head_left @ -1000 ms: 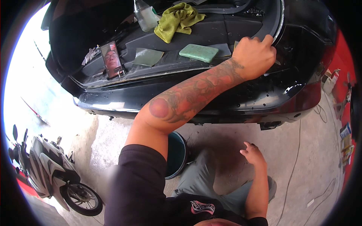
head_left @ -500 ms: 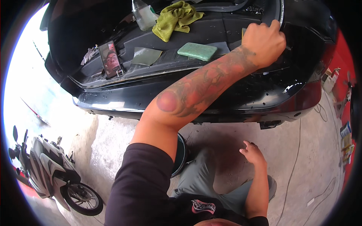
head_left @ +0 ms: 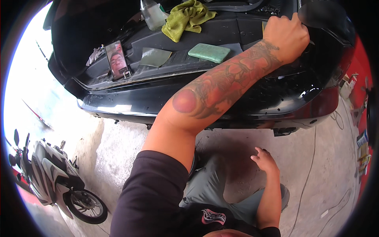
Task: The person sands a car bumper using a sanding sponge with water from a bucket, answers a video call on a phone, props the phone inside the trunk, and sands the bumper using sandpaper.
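Note:
My left arm reaches across a black car bumper (head_left: 185,100). At its end my left hand (head_left: 287,38) is closed in a fist over the bumper's right part. A dark, blurred rounded shape (head_left: 321,15) shows just beyond the knuckles; what the fist holds is hidden. My right hand (head_left: 263,160) hangs low over my leg, empty, with its index finger and thumb apart. Left of my left forearm lie a green block (head_left: 209,53), a grey sheet like sandpaper (head_left: 155,57) and a crumpled yellow-green cloth (head_left: 187,19). Another grey sheet (head_left: 235,49) shows partly behind the block.
A phone (head_left: 117,60) with a lit screen leans on the bumper ledge, and a clear bottle (head_left: 153,15) stands beside the cloth. A motorbike (head_left: 59,177) is parked at lower left. Cables (head_left: 310,170) run over the concrete floor (head_left: 233,136). Assorted items line the red right wall.
My left hand and forearm have shifted to the right, and the dark rounded shape now shows beyond the fist. My right hand has stayed in place.

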A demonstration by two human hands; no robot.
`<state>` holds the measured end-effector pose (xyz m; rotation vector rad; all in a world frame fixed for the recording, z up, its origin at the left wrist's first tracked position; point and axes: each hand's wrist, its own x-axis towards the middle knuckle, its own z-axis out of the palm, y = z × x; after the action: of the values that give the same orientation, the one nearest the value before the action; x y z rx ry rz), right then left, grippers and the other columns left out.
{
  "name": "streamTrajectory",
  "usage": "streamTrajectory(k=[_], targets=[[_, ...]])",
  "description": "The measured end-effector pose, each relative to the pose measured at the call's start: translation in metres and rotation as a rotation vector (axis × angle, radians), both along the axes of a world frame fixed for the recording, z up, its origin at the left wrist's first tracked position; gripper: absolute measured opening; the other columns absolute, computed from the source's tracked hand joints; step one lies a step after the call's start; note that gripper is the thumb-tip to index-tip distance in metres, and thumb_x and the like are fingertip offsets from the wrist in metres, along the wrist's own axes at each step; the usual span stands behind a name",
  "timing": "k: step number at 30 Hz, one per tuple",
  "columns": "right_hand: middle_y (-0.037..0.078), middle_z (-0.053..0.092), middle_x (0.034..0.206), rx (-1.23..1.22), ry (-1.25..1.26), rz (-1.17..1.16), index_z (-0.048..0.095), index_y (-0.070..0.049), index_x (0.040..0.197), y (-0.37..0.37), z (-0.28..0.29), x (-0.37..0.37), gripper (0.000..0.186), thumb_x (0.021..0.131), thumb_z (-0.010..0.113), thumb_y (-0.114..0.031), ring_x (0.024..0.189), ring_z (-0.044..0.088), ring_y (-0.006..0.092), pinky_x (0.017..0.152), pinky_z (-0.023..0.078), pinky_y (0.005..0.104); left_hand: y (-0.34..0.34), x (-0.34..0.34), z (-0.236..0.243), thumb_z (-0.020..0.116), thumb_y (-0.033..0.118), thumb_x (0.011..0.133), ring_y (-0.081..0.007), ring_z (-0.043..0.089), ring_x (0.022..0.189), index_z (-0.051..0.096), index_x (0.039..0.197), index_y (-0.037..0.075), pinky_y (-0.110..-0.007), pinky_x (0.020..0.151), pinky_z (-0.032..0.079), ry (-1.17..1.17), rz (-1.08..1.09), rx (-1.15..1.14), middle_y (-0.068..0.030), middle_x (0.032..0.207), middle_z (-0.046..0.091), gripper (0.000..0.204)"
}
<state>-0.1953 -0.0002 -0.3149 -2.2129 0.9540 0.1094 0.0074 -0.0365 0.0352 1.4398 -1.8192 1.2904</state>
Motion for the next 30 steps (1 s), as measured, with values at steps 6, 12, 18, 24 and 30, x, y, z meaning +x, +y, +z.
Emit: streamTrajectory(k=[6,12,18,24,30], targets=[[0.021,0.058,0.137,-0.002,0.012,-0.007,0.049,-0.008,0.143,0.001,0.002,-0.001,0.058,0.094,0.065,-0.033,0.127,0.054,0.0372,0.105,0.045,0.0446,0.001,0.004,-0.008,0.071,0.019,0.074,-0.0291,0.071,0.080,0.072,0.087,0.002,-0.041,0.060,0.053,0.020,0.023,0.021,-0.0148,0.096,0.066,0.021],[0.021,0.058,0.136,-0.007,0.013,0.000,0.049,-0.008,0.143,0.000,0.001,-0.001,0.057,0.094,0.065,-0.033,0.127,0.055,0.0368,0.105,0.045,0.0446,0.001,0.003,-0.008,0.070,0.019,0.075,-0.0298,0.071,0.079,0.072,0.087,0.002,-0.041,0.060,0.054,0.034,-0.020,-0.023,-0.0157,0.095,0.066,0.021],[0.021,0.058,0.137,-0.001,-0.003,-0.003,0.049,-0.007,0.143,-0.002,-0.004,-0.001,0.057,0.094,0.065,-0.033,0.127,0.055,0.0372,0.105,0.045,0.0446,0.001,0.003,-0.009,0.069,0.018,0.076,-0.0300,0.071,0.078,0.072,0.085,0.002,-0.041,0.060,0.053,0.066,-0.009,-0.001,-0.0157,0.094,0.066,0.018],[0.022,0.058,0.136,-0.014,0.006,0.012,0.049,-0.007,0.143,-0.002,-0.004,0.001,0.057,0.094,0.065,-0.033,0.127,0.054,0.0374,0.105,0.045,0.0451,0.021,0.007,-0.014,0.068,0.016,0.077,-0.0299,0.072,0.079,0.073,0.086,0.003,-0.040,0.059,0.053,0.016,0.024,0.083,-0.0147,0.094,0.066,0.017],[0.020,0.057,0.138,-0.034,-0.007,-0.004,0.050,-0.008,0.143,-0.001,-0.007,-0.007,0.058,0.094,0.064,-0.036,0.128,0.053,0.0370,0.106,0.044,0.0451,0.029,0.006,-0.026,0.078,0.016,0.069,-0.0321,0.072,0.080,0.068,0.090,0.007,-0.043,0.063,0.058,0.016,0.046,0.126,-0.0120,0.097,0.064,0.025]])
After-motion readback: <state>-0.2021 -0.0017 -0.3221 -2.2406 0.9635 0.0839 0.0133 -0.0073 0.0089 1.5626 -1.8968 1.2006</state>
